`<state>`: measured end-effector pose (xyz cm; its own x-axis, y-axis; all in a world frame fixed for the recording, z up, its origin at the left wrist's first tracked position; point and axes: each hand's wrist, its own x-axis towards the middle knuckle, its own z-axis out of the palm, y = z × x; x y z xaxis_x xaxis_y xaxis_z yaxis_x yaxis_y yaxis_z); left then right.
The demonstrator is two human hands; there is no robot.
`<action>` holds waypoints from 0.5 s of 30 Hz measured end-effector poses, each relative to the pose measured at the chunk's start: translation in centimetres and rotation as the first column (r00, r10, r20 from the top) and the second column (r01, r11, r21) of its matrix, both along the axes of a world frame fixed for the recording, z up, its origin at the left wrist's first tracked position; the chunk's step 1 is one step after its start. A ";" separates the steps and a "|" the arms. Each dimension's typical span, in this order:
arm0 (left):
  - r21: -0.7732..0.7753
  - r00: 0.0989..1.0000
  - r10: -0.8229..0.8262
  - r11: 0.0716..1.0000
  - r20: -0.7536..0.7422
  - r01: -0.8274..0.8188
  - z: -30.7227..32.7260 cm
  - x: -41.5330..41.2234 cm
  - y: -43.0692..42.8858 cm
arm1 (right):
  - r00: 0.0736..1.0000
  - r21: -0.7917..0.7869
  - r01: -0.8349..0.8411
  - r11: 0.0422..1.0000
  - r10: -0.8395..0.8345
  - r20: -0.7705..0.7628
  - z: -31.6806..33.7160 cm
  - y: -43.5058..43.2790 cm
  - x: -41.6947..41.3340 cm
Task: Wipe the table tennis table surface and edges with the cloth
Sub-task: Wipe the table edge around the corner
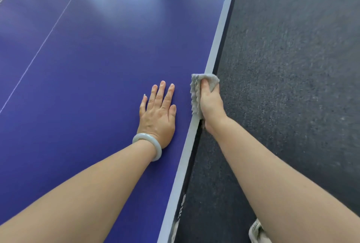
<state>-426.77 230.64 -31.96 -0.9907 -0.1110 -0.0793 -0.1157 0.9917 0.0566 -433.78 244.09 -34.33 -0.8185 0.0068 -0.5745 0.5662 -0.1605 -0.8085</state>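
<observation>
The blue table tennis table (93, 63) fills the left of the head view, with its white side edge (219, 34) running from top right down to the bottom centre. My right hand (210, 104) grips a grey cloth (196, 90) folded over that edge, thumb on top, fingers hidden below the table side. My left hand (158, 114) rests flat on the blue surface just left of the cloth, fingers straight and spread. A pale bangle (150, 144) sits on the left wrist.
Dark grey carpeted floor (292, 67) lies right of the table. A thin white centre line (39, 51) crosses the table surface at left. The table's far end line is at the top left. A light shoe (257, 231) shows at the bottom right.
</observation>
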 end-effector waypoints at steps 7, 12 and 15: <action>-0.015 1.000 0.003 1.000 -0.002 -0.003 -0.1 0.1 0.1 | 0.992 0.096 0.013 0.995 -0.001 -0.127 0.1 -2.0 15.1; -0.001 1.000 0.005 1.000 -0.009 -0.005 -0.1 0.1 -0.1 | 0.996 0.093 0.009 0.996 0.000 -0.091 -0.4 -1.6 8.1; -0.003 1.000 0.005 1.000 -0.017 -0.005 -0.2 0.0 -0.1 | 0.997 0.075 0.050 0.996 -0.044 -0.069 -0.3 -1.0 4.0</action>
